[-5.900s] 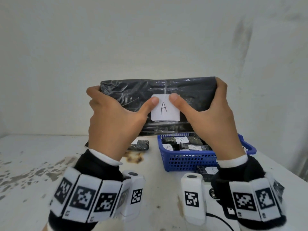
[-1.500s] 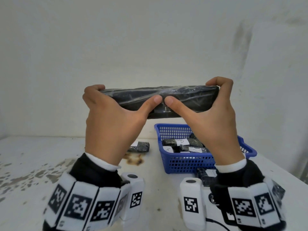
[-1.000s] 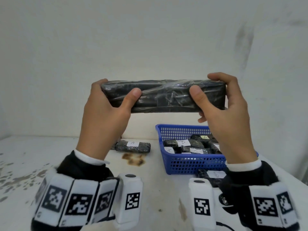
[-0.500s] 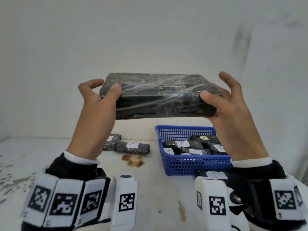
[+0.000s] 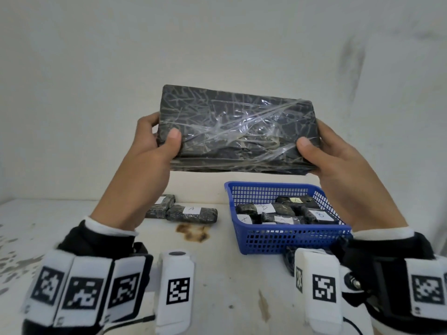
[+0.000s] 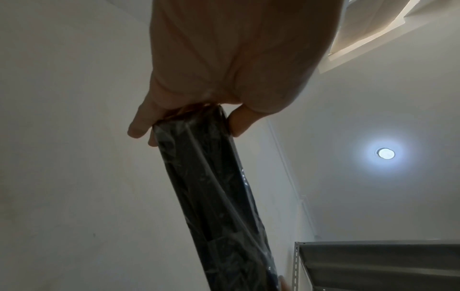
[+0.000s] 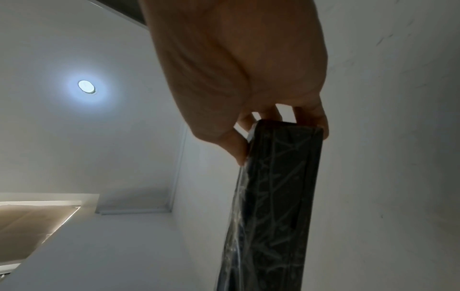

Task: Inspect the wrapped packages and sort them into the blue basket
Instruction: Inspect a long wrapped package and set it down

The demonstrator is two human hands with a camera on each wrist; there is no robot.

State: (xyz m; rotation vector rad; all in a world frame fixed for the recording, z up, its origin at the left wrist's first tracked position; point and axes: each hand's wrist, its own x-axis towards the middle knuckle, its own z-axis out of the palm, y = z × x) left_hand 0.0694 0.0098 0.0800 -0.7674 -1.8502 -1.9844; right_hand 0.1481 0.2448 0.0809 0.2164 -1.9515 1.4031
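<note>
Left hand and right hand each grip 1 end of the large black wrapped package, held above the bench, blue basket below.

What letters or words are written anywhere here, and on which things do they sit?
"A": white label on the wrapped package on the table.
"B": label on a package in the blue basket.
"B": label on the right-hand basket package.
"X": label at the basket's front left.
"A", faint: yellowish label at the back.
Large held package: no label showing.
Wrist markers: patterns, no text.
</note>
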